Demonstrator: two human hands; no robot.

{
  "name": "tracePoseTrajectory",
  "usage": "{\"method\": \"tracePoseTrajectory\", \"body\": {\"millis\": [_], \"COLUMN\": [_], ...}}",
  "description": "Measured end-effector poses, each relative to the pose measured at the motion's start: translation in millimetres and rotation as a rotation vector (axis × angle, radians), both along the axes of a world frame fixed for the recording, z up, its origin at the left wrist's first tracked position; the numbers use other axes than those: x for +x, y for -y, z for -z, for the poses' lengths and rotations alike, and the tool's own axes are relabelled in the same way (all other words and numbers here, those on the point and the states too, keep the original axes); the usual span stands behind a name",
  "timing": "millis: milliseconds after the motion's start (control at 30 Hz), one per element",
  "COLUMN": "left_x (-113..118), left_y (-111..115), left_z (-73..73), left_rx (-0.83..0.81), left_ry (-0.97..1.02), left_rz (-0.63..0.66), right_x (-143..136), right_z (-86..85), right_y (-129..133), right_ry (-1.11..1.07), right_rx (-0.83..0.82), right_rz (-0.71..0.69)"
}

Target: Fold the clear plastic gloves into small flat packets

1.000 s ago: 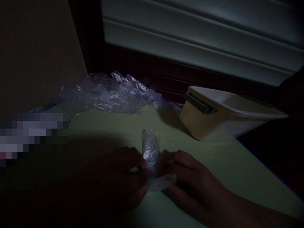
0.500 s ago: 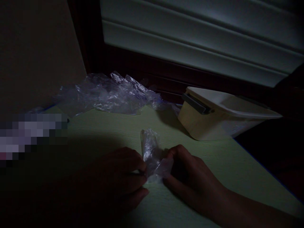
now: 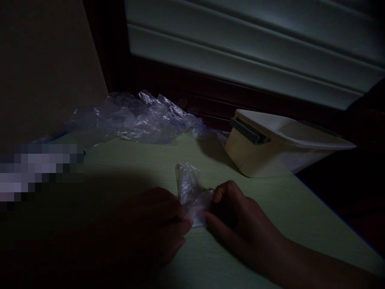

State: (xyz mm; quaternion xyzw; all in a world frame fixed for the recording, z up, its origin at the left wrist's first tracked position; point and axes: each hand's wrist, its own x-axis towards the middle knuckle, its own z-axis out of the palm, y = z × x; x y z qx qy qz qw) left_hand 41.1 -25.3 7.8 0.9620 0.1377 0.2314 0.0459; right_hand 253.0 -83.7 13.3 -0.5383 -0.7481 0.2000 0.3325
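Note:
A small piece of clear crinkled plastic (image 3: 190, 182), partly folded, lies on the pale green table (image 3: 144, 160) between my two hands. My left hand (image 3: 162, 224) is closed at its lower left edge, the fingertips pinching the plastic. On the other side, my right hand (image 3: 237, 220) has its thumb and bent forefinger at the right edge of the plastic. Dim light hides the palms and much of the left hand.
A heap of clear plastic bags (image 3: 144, 120) lies along the back of the table. At the back right stands a cream container (image 3: 258, 156) with a dark handle. A blurred pale patch (image 3: 39, 164) is at the left.
The right-hand flap of the plastic has been drawn leftward and lies more folded over. My left fingertips have shifted slightly right along its lower edge.

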Motion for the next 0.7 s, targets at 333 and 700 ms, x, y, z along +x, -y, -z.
{"method": "tracePoseTrajectory", "body": {"millis": [333, 700], "left_x": [-2.1, -7.8], "left_y": [2.5, -3.2], "left_z": [-1.7, 3.7], "left_rx": [0.088, 0.046], "left_ry": [0.070, 0.054], "left_rz": [-0.056, -0.023], "right_x": [3.2, 3.0], "right_z": [3.0, -2.5], "right_y": [1.8, 1.7], "right_ry": [0.208, 0.327], "right_rx": [0.329, 0.240], "right_rz": [-0.137, -0.240]}}
